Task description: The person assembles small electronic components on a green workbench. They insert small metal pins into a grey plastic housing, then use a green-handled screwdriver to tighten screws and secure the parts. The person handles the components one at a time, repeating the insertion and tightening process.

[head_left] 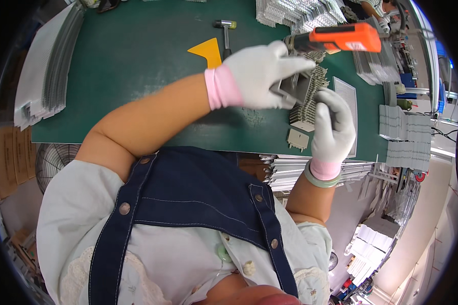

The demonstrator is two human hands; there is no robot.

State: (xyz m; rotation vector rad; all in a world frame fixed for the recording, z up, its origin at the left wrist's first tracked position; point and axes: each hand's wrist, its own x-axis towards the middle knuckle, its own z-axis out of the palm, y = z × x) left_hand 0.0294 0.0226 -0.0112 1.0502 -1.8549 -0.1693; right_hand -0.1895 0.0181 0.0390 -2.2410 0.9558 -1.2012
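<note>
Both my hands wear white gloves with pink cuffs. My left hand (262,73) is closed around a small grey metal block (295,87), held above the green mat (137,61). My right hand (332,127) presses against a stack of grey finned metal pieces (310,101) standing on the mat just right of the block. An orange-bodied power tool (341,38) hangs above the stack, close to my left fingertips. A small pale finned piece (298,138) lies on the mat near the front edge, below the stack.
A yellow scraper (207,51) and a small mallet (225,28) lie on the mat behind my left hand. Stacks of thin metal fin sheets line the left edge (46,71), the far side (295,12) and the right (404,132). A fan (53,157) stands below left.
</note>
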